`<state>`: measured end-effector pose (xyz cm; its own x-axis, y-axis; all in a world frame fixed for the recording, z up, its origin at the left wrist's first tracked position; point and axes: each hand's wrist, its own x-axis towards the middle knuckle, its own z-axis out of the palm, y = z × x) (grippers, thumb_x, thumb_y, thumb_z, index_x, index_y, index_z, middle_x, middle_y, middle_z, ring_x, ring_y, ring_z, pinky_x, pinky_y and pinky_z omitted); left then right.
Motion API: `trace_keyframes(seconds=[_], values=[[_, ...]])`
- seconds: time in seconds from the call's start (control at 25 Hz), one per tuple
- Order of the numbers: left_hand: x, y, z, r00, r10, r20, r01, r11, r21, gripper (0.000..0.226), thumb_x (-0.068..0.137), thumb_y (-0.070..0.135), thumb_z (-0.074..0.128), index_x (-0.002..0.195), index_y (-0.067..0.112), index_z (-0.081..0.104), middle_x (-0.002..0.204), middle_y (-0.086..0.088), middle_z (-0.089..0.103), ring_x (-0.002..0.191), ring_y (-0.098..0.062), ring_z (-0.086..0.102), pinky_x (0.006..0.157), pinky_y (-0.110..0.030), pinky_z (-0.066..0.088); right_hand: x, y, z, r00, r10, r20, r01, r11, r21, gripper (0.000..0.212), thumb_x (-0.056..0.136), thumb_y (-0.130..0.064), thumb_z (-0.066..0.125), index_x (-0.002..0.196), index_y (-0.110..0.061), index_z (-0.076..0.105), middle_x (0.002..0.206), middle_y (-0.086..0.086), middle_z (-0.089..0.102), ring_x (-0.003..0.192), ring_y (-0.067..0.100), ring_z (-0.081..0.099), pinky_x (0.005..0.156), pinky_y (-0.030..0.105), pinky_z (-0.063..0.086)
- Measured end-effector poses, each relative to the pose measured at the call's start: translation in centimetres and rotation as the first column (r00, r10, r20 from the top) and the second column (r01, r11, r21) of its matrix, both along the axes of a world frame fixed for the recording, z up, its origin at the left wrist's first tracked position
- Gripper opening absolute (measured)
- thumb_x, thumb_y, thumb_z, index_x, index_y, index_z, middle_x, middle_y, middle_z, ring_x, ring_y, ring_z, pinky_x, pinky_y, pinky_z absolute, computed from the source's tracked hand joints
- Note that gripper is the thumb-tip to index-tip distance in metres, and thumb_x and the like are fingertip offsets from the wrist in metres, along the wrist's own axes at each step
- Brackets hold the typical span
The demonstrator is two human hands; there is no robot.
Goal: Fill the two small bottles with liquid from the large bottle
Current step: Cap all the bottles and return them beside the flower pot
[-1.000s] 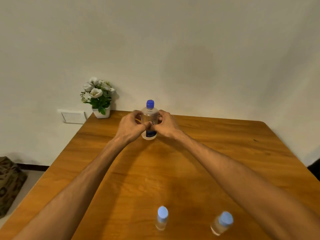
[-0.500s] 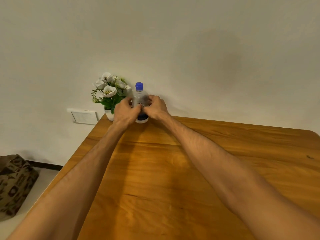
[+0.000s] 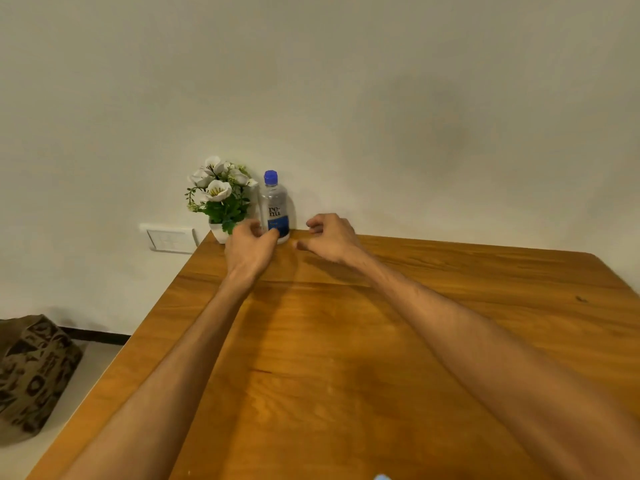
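Note:
The large clear bottle (image 3: 274,206), with a blue cap and a blue label, stands upright at the far edge of the wooden table (image 3: 346,358), against the wall. My left hand (image 3: 251,249) is just in front of its base, fingers loosely curled, one fingertip overlapping the label. My right hand (image 3: 330,239) hovers to the right of the bottle, apart from it, with its fingers spread and nothing in them. Only a pale blue cap of one small bottle (image 3: 381,477) shows at the bottom edge. The other small bottle is out of view.
A white pot of white flowers (image 3: 220,199) stands close to the left of the large bottle, at the table's far left corner. A wall socket (image 3: 169,239) is behind the corner. A patterned brown bag (image 3: 33,372) lies on the floor at left.
Both hands carried the large bottle back to the far edge beside the flowers and set it down. The right hand has let go and moved right. The view tilted up.

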<state>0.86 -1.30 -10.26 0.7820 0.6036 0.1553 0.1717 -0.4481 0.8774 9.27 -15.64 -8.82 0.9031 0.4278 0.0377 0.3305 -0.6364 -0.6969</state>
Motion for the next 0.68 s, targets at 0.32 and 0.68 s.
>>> trace_keyframes(seconds=[0.32, 0.68], values=[[-17.2, -11.6, 0.3, 0.892, -0.433, -0.129, 0.386, 0.88, -0.277, 0.024, 0.098, -0.003, 0.058, 0.114, 0.007, 0.074, 0.112, -0.009, 0.075, 0.1, -0.021, 0.07, 0.081, -0.032, 0.058, -16.1, -17.6, 0.2, 0.999, 0.032, 0.032, -0.031, 0.998, -0.046, 0.029, 0.086, -0.036, 0.084, 0.111, -0.023, 0.081, 0.111, -0.006, 0.08, 0.103, 0.007, 0.073, 0.1, 0.034, 0.059], [-27.4, -17.9, -2.2, 0.845, -0.534, -0.018, 0.509, 0.816, -0.274, 0.059, 0.074, 0.027, 0.055, 0.132, 0.024, 0.068, 0.127, 0.013, 0.066, 0.115, -0.003, 0.06, 0.089, -0.019, 0.05, -28.9, -31.2, 1.1, 0.988, -0.153, 0.01, 0.147, 0.966, 0.211, 0.049, 0.086, -0.053, 0.078, 0.128, -0.028, 0.072, 0.116, -0.018, 0.074, 0.104, -0.005, 0.069, 0.086, 0.019, 0.058]])
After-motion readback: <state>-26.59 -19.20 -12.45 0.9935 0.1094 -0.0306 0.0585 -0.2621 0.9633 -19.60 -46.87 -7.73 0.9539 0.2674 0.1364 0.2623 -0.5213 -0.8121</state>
